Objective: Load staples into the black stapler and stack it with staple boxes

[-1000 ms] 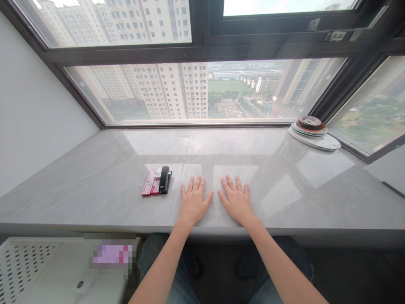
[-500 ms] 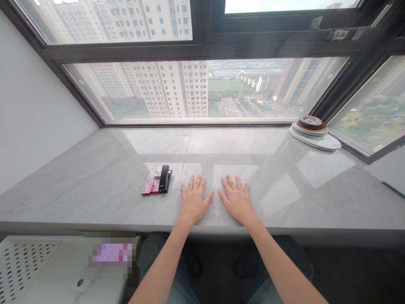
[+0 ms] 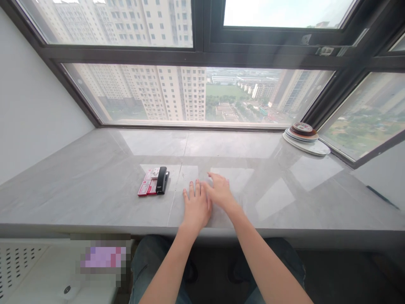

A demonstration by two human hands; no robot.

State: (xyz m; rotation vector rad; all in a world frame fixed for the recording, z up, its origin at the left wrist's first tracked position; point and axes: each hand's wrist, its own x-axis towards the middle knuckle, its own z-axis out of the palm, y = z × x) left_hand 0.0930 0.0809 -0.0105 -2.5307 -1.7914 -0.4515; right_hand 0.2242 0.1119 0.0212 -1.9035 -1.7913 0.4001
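Observation:
My left hand (image 3: 195, 206) lies flat and open on the grey stone sill (image 3: 95, 185), fingers stretched forward, holding nothing. My right hand (image 3: 219, 191) has come leftward beside it, its fingers loosely extended and partly over my left thumb; it holds nothing. A black stapler (image 3: 162, 180) lies a short way left of my left hand, next to red and white staple boxes (image 3: 147, 185). Neither hand touches them.
A stack of plates (image 3: 303, 134) sits at the far right corner of the sill by the window. A white perforated unit (image 3: 28, 266) stands below the sill at lower left. My knees in jeans show under the sill edge.
My right hand moved left and forward, now touching my left hand. My left hand stayed in place. The view shifted slightly.

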